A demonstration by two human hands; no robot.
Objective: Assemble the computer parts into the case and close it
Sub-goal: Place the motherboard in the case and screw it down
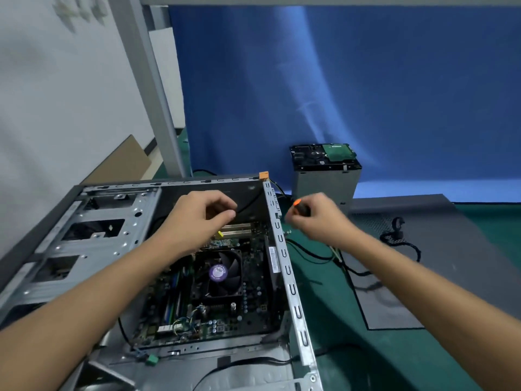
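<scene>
Your left hand [197,218] hovers, fingers curled, over the open computer case [84,221] and its motherboard fan [218,273]. Your right hand [318,218] grips an orange-tipped screwdriver [300,206] just outside the case's edge. A drive cage [324,182] stands behind on the green tabletop [324,306].

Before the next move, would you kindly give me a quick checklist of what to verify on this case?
1. Screwdriver held in right hand: ok.
2. Screw pinched in left hand: cannot tell; its fingertips are curled together over the case.
3. Motherboard fan inside the case: ok.
4. Hard drive cage installed: not ok; it stands behind the case.
5. Side panel fitted: not ok; it lies flat to the right of the case.
</scene>
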